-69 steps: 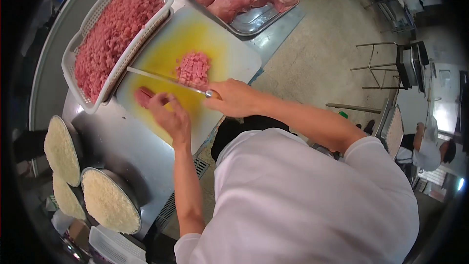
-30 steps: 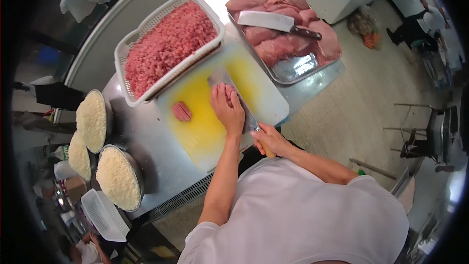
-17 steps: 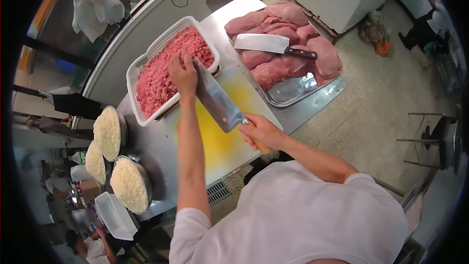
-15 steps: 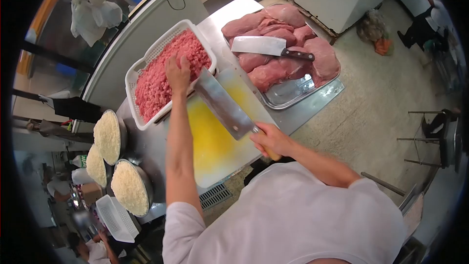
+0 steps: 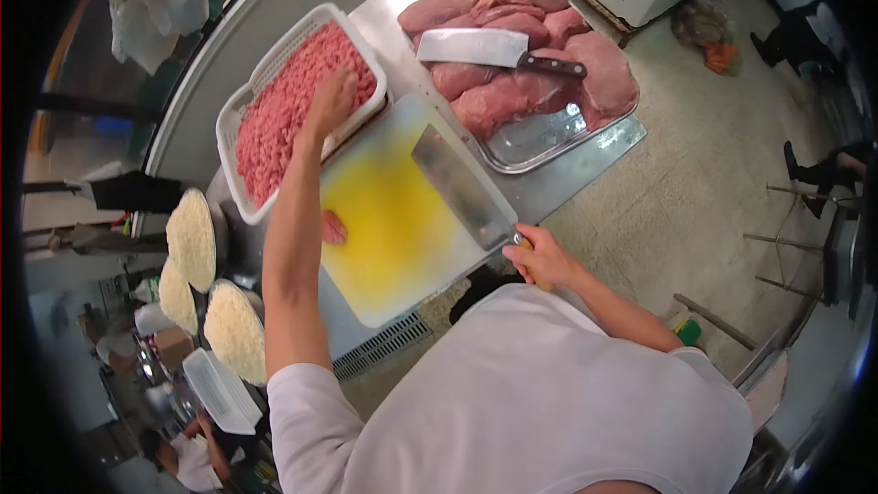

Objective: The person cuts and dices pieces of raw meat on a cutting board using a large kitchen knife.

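Observation:
My left hand (image 5: 331,102) lies over the chopped pink meat (image 5: 283,119) in a white perforated basket (image 5: 240,206), its fingers apart and touching the pile near the right side. Whether meat is under the fingers cannot be seen. My right hand (image 5: 543,258) is closed round the wooden handle of a cleaver (image 5: 457,187). The broad blade lies along the right edge of a white cutting board (image 5: 361,297) with a yellow-stained middle. A small piece of meat (image 5: 334,228) rests on the board beside my left forearm.
A metal tray (image 5: 535,148) of large raw meat slabs (image 5: 512,91) stands at the back right, with a second cleaver (image 5: 476,48) on top. Bowls of pale grains (image 5: 235,334) stand at the left, near a white plastic basket (image 5: 222,391). Another person (image 5: 197,462) is at lower left.
The cleaver in my right hand has moved right, from near the basket's corner to the board's right edge. My left hand has shifted over the meat. A small meat piece now shows on the board.

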`<action>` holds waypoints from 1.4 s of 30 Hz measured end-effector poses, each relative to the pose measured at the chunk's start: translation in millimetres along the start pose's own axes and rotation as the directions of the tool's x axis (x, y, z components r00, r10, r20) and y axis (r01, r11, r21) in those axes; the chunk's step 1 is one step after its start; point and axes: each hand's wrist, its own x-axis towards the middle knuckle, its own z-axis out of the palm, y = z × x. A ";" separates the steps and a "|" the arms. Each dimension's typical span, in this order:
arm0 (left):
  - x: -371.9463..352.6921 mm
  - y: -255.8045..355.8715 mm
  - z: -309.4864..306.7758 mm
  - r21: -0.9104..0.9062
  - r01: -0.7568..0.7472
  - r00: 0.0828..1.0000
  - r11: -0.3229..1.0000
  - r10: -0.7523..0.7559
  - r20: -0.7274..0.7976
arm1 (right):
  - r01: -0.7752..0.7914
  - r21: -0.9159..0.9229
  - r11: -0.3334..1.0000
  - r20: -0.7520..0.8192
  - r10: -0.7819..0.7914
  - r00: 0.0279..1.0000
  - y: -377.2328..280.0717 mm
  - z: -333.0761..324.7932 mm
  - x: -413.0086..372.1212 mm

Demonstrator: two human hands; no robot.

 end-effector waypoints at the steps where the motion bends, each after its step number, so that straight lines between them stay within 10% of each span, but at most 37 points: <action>1: -4.3 4.0 -13.6 -0.085 0.018 1.000 0.996 -0.016 0.026 | -0.016 -0.006 1.000 0.018 0.016 1.000 1.5 0.9 -0.6; 2: -16.6 10.4 -26.3 -0.081 0.042 0.999 0.996 -0.039 0.031 | -0.011 0.006 1.000 -0.033 0.011 0.999 3.9 3.7 -0.4; 4: -42.6 28.3 -47.5 0.052 -0.010 0.884 0.999 0.033 -0.466 | 0.016 0.023 1.000 -0.029 -0.015 0.999 8.9 2.9 5.5; 7: -110.4 64.1 -69.6 -0.122 0.369 0.800 0.922 -0.381 -0.464 | 0.014 0.044 0.999 -0.068 -0.011 0.998 13.6 8.3 4.9; 12: -239.0 47.9 -33.5 -0.132 0.514 0.758 0.848 -0.521 -0.393 | 0.034 0.035 0.999 -0.064 -0.031 0.997 13.1 19.6 5.6; 14: -267.0 50.1 -18.9 0.113 0.782 0.619 0.613 -0.743 -0.254 | 0.044 -0.095 0.994 -0.157 -0.059 0.986 -2.8 32.1 -1.5; 22: -294.7 18.6 3.6 0.011 0.616 0.757 0.788 -0.588 -0.286 | 0.297 -0.536 0.791 -0.026 -0.367 0.930 -20.7 53.4 9.2; 24: -302.4 7.3 -9.5 -0.412 0.667 0.679 0.621 -0.734 -0.006 | 0.354 -0.571 0.740 -0.010 -0.438 0.899 -19.9 59.0 9.4; 27: -302.0 19.6 -19.9 -0.515 0.654 0.672 0.554 -0.739 0.059 | 0.273 -0.552 0.788 -0.044 -0.355 0.934 -25.7 65.9 5.8; 33: -277.5 12.6 -21.4 -0.024 0.586 0.806 0.810 -0.586 -0.091 | 0.178 -0.513 0.840 -0.106 -0.268 0.958 -17.9 66.3 6.7; 42: -271.5 2.6 -32.4 -0.160 0.624 0.781 0.765 -0.611 0.128 | 0.085 -0.387 0.918 -0.134 -0.147 0.980 -25.5 64.9 2.3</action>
